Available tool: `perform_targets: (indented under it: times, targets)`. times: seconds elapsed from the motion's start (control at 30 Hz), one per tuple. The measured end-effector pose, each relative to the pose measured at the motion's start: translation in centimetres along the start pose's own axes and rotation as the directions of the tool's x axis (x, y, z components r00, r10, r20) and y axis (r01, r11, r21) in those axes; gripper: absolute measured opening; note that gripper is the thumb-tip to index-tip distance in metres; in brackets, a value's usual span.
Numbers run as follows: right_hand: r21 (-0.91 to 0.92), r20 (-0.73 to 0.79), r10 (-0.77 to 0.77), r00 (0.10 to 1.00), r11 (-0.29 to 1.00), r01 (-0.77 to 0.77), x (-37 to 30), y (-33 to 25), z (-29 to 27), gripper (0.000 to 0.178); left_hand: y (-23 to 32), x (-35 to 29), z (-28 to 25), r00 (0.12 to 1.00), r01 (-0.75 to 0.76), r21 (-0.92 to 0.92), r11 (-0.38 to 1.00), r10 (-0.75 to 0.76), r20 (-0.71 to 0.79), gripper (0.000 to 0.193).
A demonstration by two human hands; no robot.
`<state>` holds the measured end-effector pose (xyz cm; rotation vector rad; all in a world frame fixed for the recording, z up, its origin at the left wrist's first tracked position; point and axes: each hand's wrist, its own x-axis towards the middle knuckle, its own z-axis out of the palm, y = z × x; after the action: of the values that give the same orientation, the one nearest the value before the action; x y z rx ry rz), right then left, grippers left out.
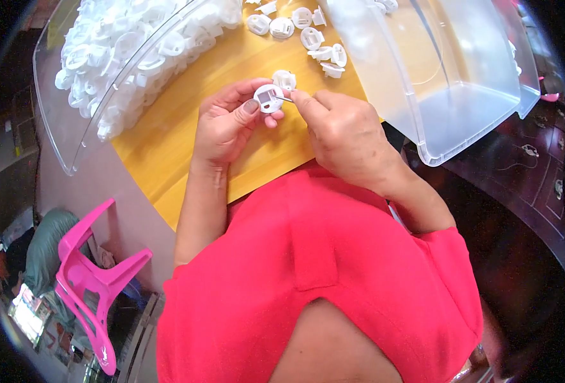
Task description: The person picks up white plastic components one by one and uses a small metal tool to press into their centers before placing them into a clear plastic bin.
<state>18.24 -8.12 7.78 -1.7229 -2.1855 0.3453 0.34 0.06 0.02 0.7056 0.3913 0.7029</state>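
Between the thumb and fingers of my left hand point(228, 121) is a round white plastic part point(268, 98) with a rectangular opening, its face turned up. My right hand point(343, 131) is closed around a thin, dark metal tool point(285, 99), whose tip reaches the right edge of that part. Most of the tool is hidden in my fist, so its kind cannot be made out. Just beyond my fingertips another white part point(285, 79) lies on the yellow table point(167, 163). Several more loose white parts point(311, 38) are scattered farther back.
At the far left, a clear plastic bin point(55, 121) lies tipped, heaped with similar white parts point(138, 48). A second clear bin point(423, 121) stands at the right with its opening toward me. A pink plastic stool point(87, 271) is on the lower left, off the table.
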Motion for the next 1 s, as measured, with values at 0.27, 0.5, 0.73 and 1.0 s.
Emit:
perform_targets:
  times: [0.27,0.5,0.73,1.0]
  targets:
    - [0.149,-0.059,0.056,0.997,0.988,-0.046,-1.0,0.2,0.3,0.035,0.3,0.1,-0.1,0.998,0.016,0.0,1.0,-0.016,0.064,0.035]
    - [0.147,-0.101,0.028,0.995,0.989,-0.013,-0.7,-0.4,0.3,0.037,0.2,-0.1,-0.1,1.0,0.012,0.013,1.0,-0.013,0.024,0.035]
    - [0.119,0.006,0.093,0.996,0.989,-0.093,-0.8,-0.6,0.3,0.034,0.0,0.0,0.2,0.999,-0.047,0.067,0.997,0.048,-0.011,0.032]
    - [0.082,0.068,0.104,0.992,0.991,-0.109,-0.6,-0.8,0.4,0.031,-0.2,0.1,0.1,0.996,-0.094,0.076,0.993,0.093,0.011,0.033]
